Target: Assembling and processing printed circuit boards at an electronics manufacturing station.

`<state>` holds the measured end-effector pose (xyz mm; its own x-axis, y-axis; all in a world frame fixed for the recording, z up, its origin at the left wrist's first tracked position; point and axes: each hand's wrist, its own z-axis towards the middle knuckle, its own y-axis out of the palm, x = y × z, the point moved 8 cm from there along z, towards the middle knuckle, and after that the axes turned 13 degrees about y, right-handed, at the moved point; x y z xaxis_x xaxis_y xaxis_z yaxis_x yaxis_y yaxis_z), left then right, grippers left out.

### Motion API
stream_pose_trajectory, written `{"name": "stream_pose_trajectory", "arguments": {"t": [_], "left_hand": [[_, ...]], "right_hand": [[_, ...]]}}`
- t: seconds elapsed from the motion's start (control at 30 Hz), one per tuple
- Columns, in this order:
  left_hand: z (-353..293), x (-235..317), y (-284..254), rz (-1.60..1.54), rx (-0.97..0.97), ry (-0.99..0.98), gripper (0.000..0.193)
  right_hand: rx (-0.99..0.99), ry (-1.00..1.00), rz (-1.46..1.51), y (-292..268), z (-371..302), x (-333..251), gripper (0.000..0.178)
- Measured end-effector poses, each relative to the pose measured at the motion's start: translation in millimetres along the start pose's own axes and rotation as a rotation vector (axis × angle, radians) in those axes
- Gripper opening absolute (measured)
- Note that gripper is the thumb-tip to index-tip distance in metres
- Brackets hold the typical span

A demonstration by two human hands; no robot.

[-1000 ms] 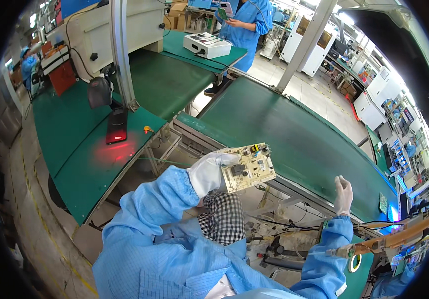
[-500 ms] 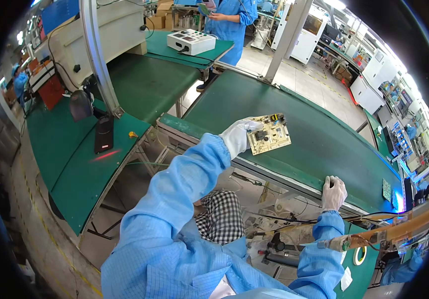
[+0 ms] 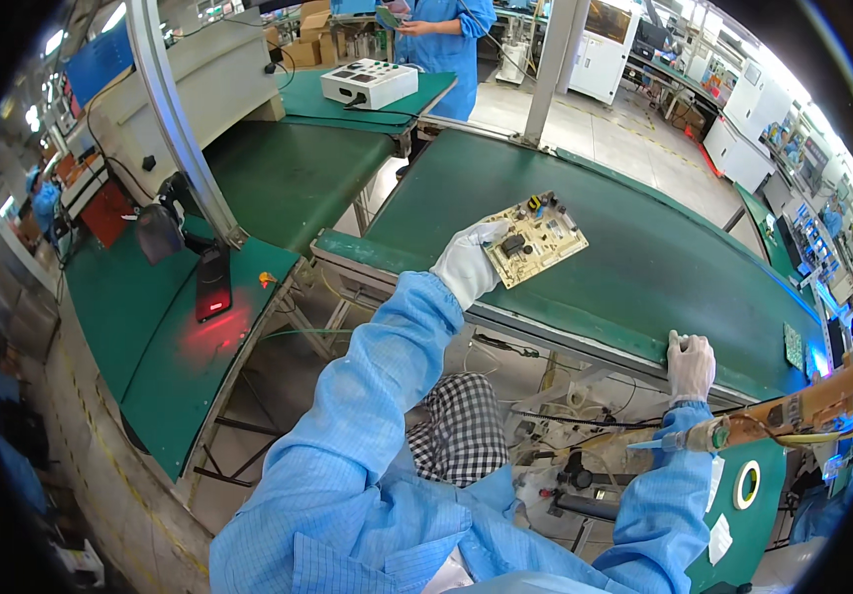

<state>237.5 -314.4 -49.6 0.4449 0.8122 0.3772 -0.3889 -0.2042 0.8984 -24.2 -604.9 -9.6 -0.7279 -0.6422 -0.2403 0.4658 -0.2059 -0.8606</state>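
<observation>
A cream-coloured circuit board (image 3: 543,247) with dark and yellow components is pinched at its left edge in my gloved left hand (image 3: 469,263). It is tilted above the green conveyor belt (image 3: 426,188). Curled closed, my gloved right hand (image 3: 691,366) rests at the conveyor's near edge, farther right. Whether those fingers hold anything is hidden. Another green circuit board (image 3: 794,347) lies at the belt's right end, beside a blue glow.
On the left green table, a scanner (image 3: 159,233) stands by a black device (image 3: 213,282) and red light. An orange tube with a nozzle (image 3: 718,433) juts in near my right forearm, above a tape roll (image 3: 746,486). Beyond a white control box (image 3: 370,84), a person (image 3: 436,40) stands holding something.
My left hand has turned the circuit board slightly while keeping hold of it. My right hand still rests at the conveyor's edge. The view has shifted, and red light has spread near the black device.
</observation>
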Motion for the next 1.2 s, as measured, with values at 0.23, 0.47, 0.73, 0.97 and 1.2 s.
{"name": "stream_pose_trajectory", "arguments": {"t": [0.23,0.47,0.73,0.97,1.2], "left_hand": [[2,5,-5,0.055,-0.008,0.029,0.04],[-2,4,5,0.064,0.029,0.03,0.036],[0,6,-1,0.078,0.012,0.055,0.034],[-1,5,2,0.104,0.018,0.048,0.034],[1,3,-1,0.065,0.016,0.007,0.036]], "right_hand": [[0.038,-0.08,0.009,8,1,-1,0.027],[0.053,-0.064,0.124,12,2,9,0.03],[0.025,-0.025,0.236,15,1,13,0.032],[0.055,-0.047,0.257,10,-1,14,0.031],[0.049,-0.052,0.28,13,-1,14,0.033]]}}
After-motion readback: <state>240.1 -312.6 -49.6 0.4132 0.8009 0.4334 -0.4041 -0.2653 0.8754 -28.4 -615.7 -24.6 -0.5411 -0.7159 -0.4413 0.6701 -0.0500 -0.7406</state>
